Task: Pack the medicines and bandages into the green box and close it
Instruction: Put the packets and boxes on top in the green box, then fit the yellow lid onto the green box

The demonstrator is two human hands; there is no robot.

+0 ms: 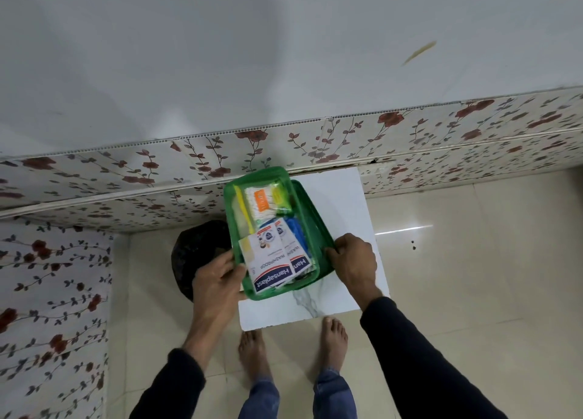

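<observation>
Head view, white marble-look table [340, 204], cream tiled floor [473, 260], floral wall panels [94, 182], both grips pinching green box [239, 194].

Both hands reach forward, arms in dark sleeves.
The left hand [217, 275] is spread, fingers curled around an edge; the right hand [355, 257] pinches with bent fingers, knuckles up. Bare feet [334, 339] stand below.

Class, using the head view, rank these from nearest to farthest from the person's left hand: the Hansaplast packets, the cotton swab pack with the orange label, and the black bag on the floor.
1. Black bag: right behind the left hand, on the floor.
2. Hansaplast packets: near end of the green box, beside the fingers; too close to rank against the bag.
3. Cotton swab pack: far end of the box.
</observation>
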